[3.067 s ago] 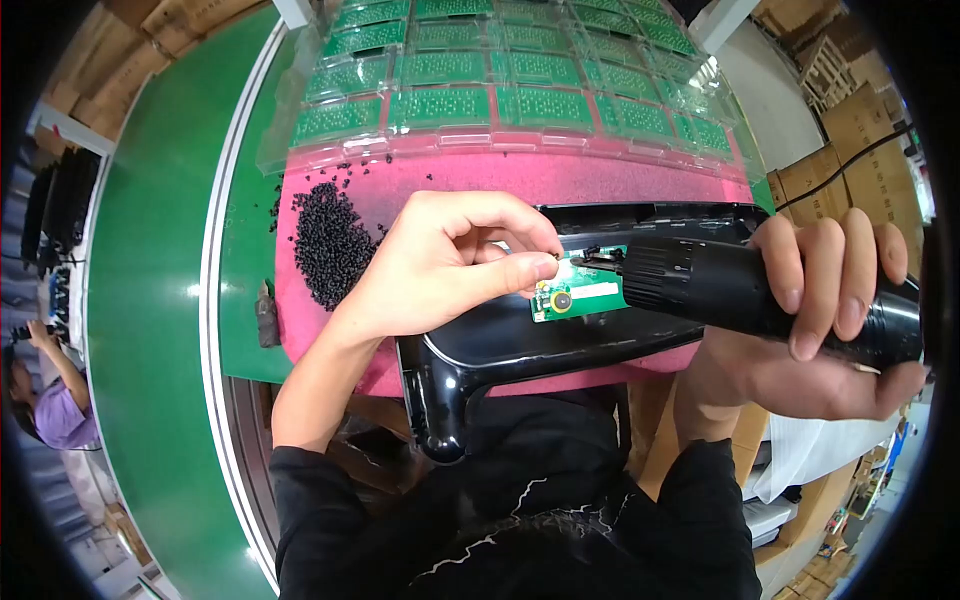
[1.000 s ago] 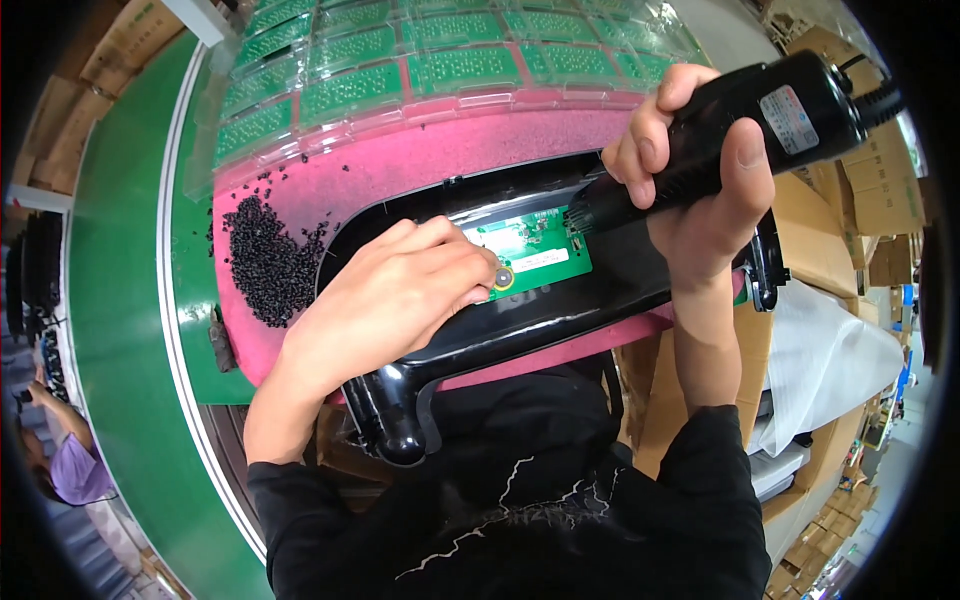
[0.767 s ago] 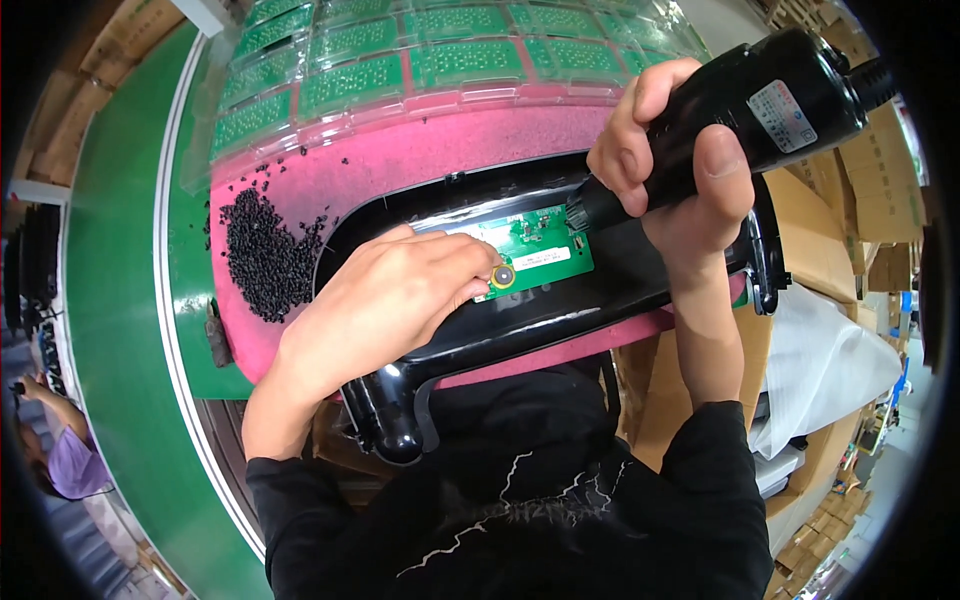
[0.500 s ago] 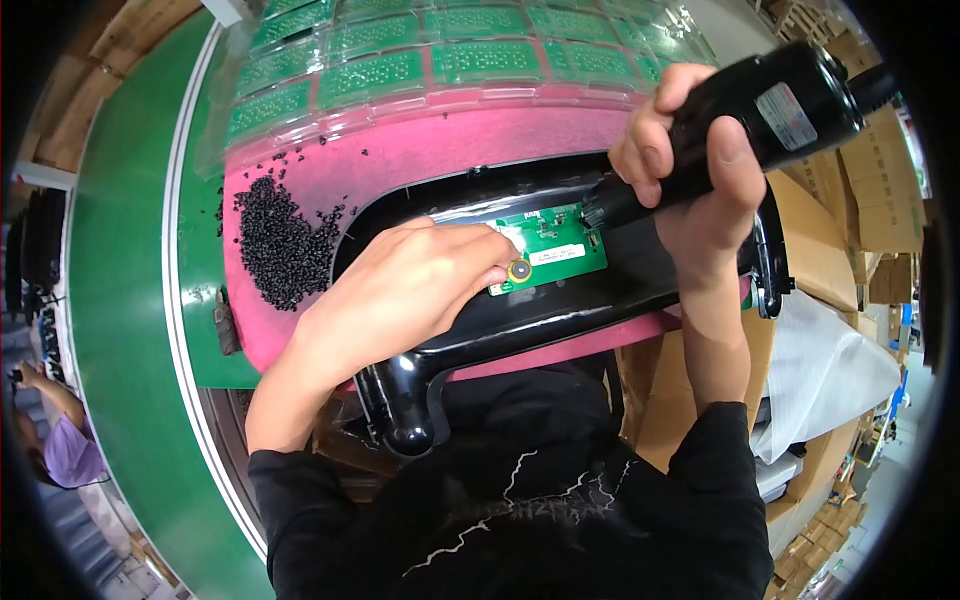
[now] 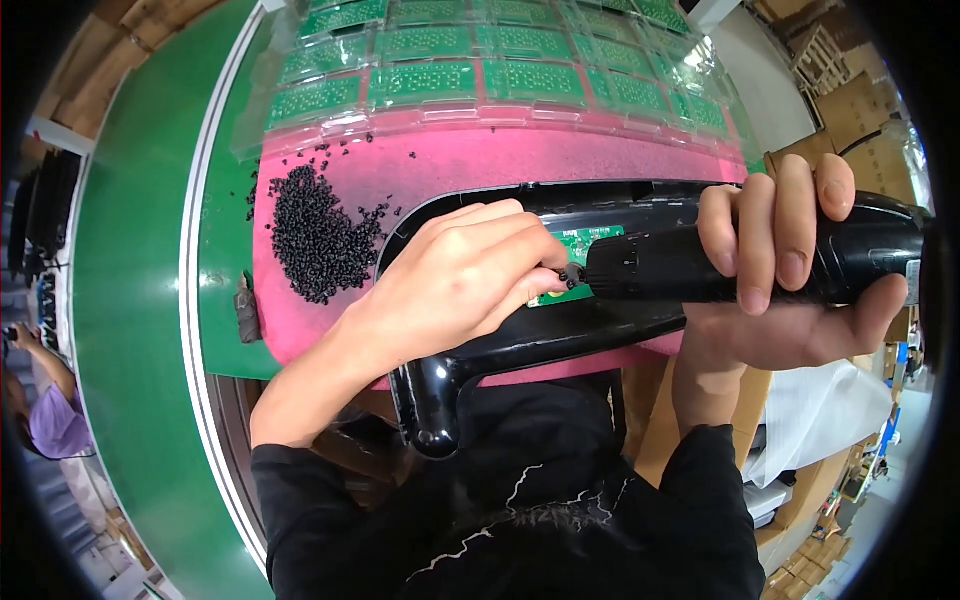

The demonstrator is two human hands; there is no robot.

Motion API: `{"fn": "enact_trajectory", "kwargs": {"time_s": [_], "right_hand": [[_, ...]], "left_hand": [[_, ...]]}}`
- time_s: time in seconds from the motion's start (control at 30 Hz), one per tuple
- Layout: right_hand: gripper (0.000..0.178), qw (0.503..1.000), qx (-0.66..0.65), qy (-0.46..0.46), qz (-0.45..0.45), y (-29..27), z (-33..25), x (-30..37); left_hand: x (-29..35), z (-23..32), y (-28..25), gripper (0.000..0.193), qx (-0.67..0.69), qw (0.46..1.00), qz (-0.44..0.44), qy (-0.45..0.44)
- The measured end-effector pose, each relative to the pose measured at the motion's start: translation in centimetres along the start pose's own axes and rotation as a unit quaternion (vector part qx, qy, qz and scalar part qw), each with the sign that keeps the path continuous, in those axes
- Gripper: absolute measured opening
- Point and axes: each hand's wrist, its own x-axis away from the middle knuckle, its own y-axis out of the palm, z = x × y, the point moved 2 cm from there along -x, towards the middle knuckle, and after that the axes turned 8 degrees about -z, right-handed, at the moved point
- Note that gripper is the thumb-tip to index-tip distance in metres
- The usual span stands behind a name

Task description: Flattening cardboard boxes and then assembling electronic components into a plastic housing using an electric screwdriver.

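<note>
My right hand (image 5: 775,250) is wrapped round a black electric screwdriver (image 5: 645,266), held almost level with its tip toward the left. At that tip, my left hand (image 5: 470,265) pinches some small black screws (image 5: 571,278) between thumb and forefinger. Below both hands lies a green circuit board (image 5: 600,240), partly hidden by the fingers and the screwdriver. It rests inside a long, glossy black plastic housing (image 5: 590,335), whose rounded handle-like end (image 5: 428,400) points toward me.
A heap of small black screws (image 5: 322,235) lies on the pink mat (image 5: 440,160) at the left. Clear plastic trays with green circuit boards (image 5: 425,85) stand at the back. A dark lump (image 5: 246,310) sits beside the mat. Cardboard boxes (image 5: 655,405) and white wrap (image 5: 820,415) are at the right.
The screwdriver has swung from slanting over the board to nearly level, its tip now at my left fingertips. Small screws now show there. The whole view has shifted slightly.
</note>
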Motion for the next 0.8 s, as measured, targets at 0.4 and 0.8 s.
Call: {"fn": "enact_trajectory", "kwargs": {"time_s": [0.4, 0.8], "right_hand": [[0.054, 0.997, 0.026, 0.009, -0.068, -0.6, 1.7, -0.4], [0.051, 0.979, 0.186, 0.084, 0.023, -1.5, 4.9, 0.7]], "left_hand": [[0.3, -0.1, -1.3, 0.014, -0.069, 0.991, 0.113, -0.024], [0.3, -0.2, -1.8, 0.012, 0.006, 0.973, 0.081, -0.216]]}}
